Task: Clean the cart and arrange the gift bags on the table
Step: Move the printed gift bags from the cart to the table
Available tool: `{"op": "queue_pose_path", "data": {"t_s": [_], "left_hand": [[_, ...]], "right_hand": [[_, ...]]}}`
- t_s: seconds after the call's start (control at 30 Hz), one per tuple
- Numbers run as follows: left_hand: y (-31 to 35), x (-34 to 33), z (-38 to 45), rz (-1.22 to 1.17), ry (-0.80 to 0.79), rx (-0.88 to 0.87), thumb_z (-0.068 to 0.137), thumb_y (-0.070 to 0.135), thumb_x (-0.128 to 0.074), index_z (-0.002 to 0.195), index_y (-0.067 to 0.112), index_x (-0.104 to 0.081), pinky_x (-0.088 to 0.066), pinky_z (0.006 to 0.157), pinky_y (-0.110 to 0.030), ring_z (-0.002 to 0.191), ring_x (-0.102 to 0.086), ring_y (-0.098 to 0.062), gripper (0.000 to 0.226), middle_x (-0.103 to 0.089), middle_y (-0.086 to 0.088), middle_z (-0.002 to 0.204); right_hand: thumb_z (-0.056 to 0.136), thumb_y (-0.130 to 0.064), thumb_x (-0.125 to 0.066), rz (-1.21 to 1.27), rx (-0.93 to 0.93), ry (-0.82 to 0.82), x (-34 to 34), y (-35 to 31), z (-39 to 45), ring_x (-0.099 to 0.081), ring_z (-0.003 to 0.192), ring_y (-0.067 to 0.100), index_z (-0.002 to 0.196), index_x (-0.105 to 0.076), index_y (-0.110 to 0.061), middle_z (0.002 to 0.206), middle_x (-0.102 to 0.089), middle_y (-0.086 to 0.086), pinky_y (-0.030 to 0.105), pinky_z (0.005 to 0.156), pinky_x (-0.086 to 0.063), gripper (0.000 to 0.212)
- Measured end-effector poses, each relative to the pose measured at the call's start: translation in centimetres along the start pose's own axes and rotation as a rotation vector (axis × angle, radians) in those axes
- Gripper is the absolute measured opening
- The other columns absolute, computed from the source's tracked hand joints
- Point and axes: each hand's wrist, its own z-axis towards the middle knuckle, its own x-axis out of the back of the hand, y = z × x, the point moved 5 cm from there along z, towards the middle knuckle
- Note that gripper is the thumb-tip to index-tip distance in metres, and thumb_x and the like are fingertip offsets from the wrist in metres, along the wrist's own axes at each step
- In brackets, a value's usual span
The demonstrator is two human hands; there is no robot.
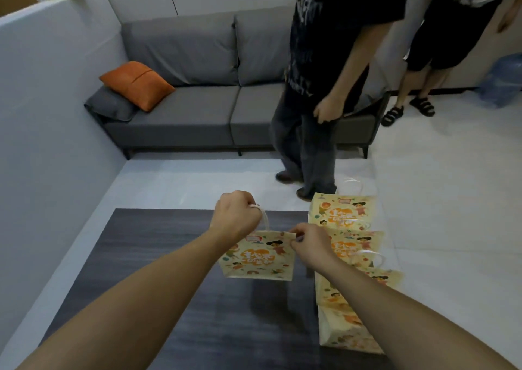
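I hold a pale yellow gift bag with cartoon prints above the dark table. My left hand grips its white handle from above. At the bag's top right corner, my right hand pinches the rim. Several matching gift bags stand in a row along the table's right edge, running from far to near. The bag in my hands hangs just left of that row. No cart is in view.
A grey sofa with an orange cushion stands beyond the table. A person in dark clothes stands close to the table's far right corner; a second person stands behind. A white partition runs along the left.
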Motion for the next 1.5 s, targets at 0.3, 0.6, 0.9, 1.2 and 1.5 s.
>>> {"op": "queue_pose_path", "data": {"t_s": [0.3,0.6,0.9,1.2,1.5], "left_hand": [[1.1,-1.7,11.3,0.003,-0.020,-0.129,0.086,0.011,-0.051,0.088,0.017,-0.071,-0.043,0.058,-0.027,0.071,-0.060,-0.016,0.021,-0.067,0.000,0.077],[0.9,-5.9,17.1,-0.023,-0.104,-0.167,0.092,0.013,-0.049,0.093,0.018,-0.070,-0.053,0.064,-0.034,0.073,-0.063,-0.019,0.022,-0.068,-0.001,0.079],[-2.5,-11.2,18.8,0.037,-0.269,-0.108,0.097,0.021,-0.051,0.091,0.018,-0.069,-0.061,0.075,-0.043,0.075,-0.070,-0.024,0.020,-0.071,-0.003,0.085],[-1.7,-11.6,18.9,0.098,-0.340,-0.173,0.097,0.025,-0.057,0.129,0.017,-0.060,-0.057,0.079,-0.037,0.089,-0.064,-0.024,0.033,-0.067,-0.008,0.113],[-1.4,-9.3,18.8,0.043,-0.262,-0.162,0.096,-0.002,-0.048,0.120,0.018,-0.067,-0.039,0.054,-0.020,0.090,-0.058,-0.022,0.036,-0.065,-0.011,0.116]], "right_hand": [[0.085,-0.021,-0.077,0.190,-0.156,0.076,1.3,-1.1,6.9,-0.064,0.112,0.024,0.141,-0.056,-0.017,0.127,-0.065,0.007,0.040,0.097,-0.053,0.059],[0.091,-0.010,-0.070,0.332,-0.290,0.049,0.6,0.1,11.8,-0.046,0.138,0.022,0.155,-0.036,-0.022,0.155,-0.044,0.005,0.028,0.102,-0.046,0.073],[0.092,-0.004,-0.054,0.295,-0.387,-0.104,-2.8,2.5,12.4,-0.052,0.128,0.023,0.159,-0.026,-0.030,0.151,-0.047,0.000,0.021,0.093,-0.044,0.078],[0.096,-0.006,-0.058,0.316,-0.437,-0.097,-3.0,3.4,11.1,-0.049,0.133,0.022,0.157,-0.031,-0.028,0.158,-0.039,0.004,0.014,0.079,-0.041,0.071],[0.090,-0.009,-0.067,0.285,-0.423,0.057,0.0,3.4,9.8,-0.047,0.136,0.024,0.152,-0.042,-0.023,0.153,-0.047,0.003,0.028,0.099,-0.046,0.068]]}}
